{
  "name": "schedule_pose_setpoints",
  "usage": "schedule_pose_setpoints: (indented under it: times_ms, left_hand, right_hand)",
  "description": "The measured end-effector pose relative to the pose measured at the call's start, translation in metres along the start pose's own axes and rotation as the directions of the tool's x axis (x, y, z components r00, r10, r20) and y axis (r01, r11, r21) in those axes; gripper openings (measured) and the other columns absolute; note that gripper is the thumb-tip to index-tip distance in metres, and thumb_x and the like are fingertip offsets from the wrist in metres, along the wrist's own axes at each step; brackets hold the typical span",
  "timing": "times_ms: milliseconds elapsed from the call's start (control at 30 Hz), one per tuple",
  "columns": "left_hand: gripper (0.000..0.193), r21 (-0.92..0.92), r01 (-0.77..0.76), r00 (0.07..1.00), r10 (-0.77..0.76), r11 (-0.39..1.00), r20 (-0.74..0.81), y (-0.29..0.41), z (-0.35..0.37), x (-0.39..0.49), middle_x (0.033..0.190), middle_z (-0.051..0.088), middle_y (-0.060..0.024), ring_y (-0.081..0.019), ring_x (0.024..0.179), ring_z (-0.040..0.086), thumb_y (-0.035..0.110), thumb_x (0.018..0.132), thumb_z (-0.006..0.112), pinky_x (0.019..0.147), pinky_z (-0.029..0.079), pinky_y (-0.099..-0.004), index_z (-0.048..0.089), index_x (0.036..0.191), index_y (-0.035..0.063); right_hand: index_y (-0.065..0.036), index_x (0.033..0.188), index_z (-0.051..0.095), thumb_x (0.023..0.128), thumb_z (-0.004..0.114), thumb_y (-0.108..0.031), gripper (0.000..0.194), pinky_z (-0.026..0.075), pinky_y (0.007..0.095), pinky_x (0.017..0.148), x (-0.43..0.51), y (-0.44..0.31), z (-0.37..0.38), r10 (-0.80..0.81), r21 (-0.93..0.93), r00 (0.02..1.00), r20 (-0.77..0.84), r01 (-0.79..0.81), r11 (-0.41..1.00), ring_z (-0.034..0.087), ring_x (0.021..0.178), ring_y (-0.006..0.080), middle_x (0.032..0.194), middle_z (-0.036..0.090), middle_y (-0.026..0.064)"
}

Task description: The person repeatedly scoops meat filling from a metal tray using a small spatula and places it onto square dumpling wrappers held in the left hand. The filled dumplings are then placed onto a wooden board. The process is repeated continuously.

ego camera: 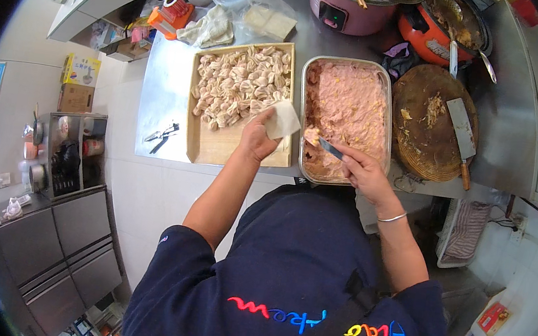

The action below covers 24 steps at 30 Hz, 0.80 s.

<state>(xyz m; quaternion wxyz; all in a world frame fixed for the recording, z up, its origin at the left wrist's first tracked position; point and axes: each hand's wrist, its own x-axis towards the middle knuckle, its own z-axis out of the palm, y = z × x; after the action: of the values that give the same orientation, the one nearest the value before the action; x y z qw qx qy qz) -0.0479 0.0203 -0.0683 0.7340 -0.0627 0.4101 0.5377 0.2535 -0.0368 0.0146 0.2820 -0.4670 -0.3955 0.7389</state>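
My left hand (259, 135) holds square dough wrappers (283, 120) over the right side of a wooden tray (210, 152). Folded wontons (239, 82) lie heaped in the tray's upper part. My right hand (365, 173) grips a flat metal spreading tool (330, 148), its tip carrying a dab of pink filling (312, 135). That tip is over the left side of a rectangular metal pan (388, 132) of minced meat filling (349, 97) with yellow bits. The wrappers and the loaded tip are apart.
Right of the pan, a cleaver (461, 129) lies on a round wooden chopping block (404, 145). Behind stand a pink cooker (350, 13) and an orange pot (414, 29) with utensils. Bagged wrappers (270, 23), a cloth (208, 27) and an orange container (165, 24) sit behind the tray; scissors (162, 136) lie left.
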Motion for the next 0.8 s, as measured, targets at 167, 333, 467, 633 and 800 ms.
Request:
schedule_pose_setpoints:
  times_ms: [167, 333, 467, 633, 800]
  left_hand:
    - [0.048, 0.025, 0.045, 0.984, -0.049, 0.999, 0.170, -0.026, 0.050, -0.031, 0.135, 0.063, -0.0173, -0.0348, 0.123, 0.062, 0.035, 0.112, 0.035, 0.110, 0.046, -0.0515, 0.052, 0.139, -0.0014]
    - [0.061, -0.068, -0.039, 0.966, 0.055, 0.997, 0.253, -0.021, 0.080, -0.048, 0.130, 0.065, -0.0180, -0.0317, 0.121, 0.062, 0.045, 0.113, 0.025, 0.109, 0.046, -0.0468, 0.054, 0.137, -0.0029]
    - [0.073, 0.233, -0.267, 0.914, 0.169, 0.935, 0.370, -0.019, 0.079, -0.059, 0.128, 0.068, -0.0203, -0.0325, 0.121, 0.063, 0.055, 0.111, 0.025, 0.111, 0.044, -0.0460, 0.065, 0.123, -0.0047]
    - [0.038, 0.297, -0.333, 0.904, 0.213, 0.895, 0.372, -0.019, 0.067, -0.050, 0.110, 0.073, -0.0156, -0.0238, 0.099, 0.069, 0.033, 0.107, 0.054, 0.093, 0.054, -0.0375, 0.066, 0.110, -0.0031]
    - [0.017, 0.621, -0.563, 0.826, 0.391, 0.545, 0.405, -0.034, 0.058, -0.037, 0.098, 0.070, -0.0065, -0.0131, 0.092, 0.068, 0.006, 0.095, 0.074, 0.078, 0.055, -0.0264, 0.058, 0.100, 0.0048]
  right_hand:
    - [-0.008, 0.138, 0.065, 0.102, 0.059, -0.008, 0.037, 0.047, 0.0261, 0.071, 0.023, -0.001, 0.032, -0.582, -0.489, 0.813, 0.000, 0.507, 0.709, 0.056, 0.077, 0.0144, 0.089, 0.062, 0.0037]
    - [-0.011, 0.139, 0.065, 0.093, 0.063, 0.002, 0.048, 0.049, 0.0361, 0.071, 0.015, 0.003, 0.039, -0.585, -0.811, 0.807, 0.084, 0.396, 0.431, 0.057, 0.076, 0.0261, 0.086, 0.052, 0.0118]
    - [-0.012, 0.136, 0.067, 0.092, 0.063, 0.000, 0.046, 0.050, 0.0378, 0.067, 0.012, 0.002, 0.039, -0.609, -0.816, 0.786, 0.102, 0.416, 0.400, 0.058, 0.074, 0.0262, 0.085, 0.051, 0.0104]
    - [-0.017, 0.132, 0.069, 0.090, 0.064, -0.002, 0.045, 0.050, 0.0392, 0.061, 0.011, -0.006, 0.039, -0.644, -0.843, 0.756, 0.120, 0.420, 0.336, 0.059, 0.070, 0.0261, 0.082, 0.051, 0.0084]
    - [-0.018, 0.131, 0.070, 0.087, 0.064, -0.004, 0.046, 0.051, 0.0390, 0.059, 0.016, -0.008, 0.048, -0.673, -0.886, 0.717, 0.180, 0.415, 0.205, 0.059, 0.069, 0.0256, 0.081, 0.052, 0.0075]
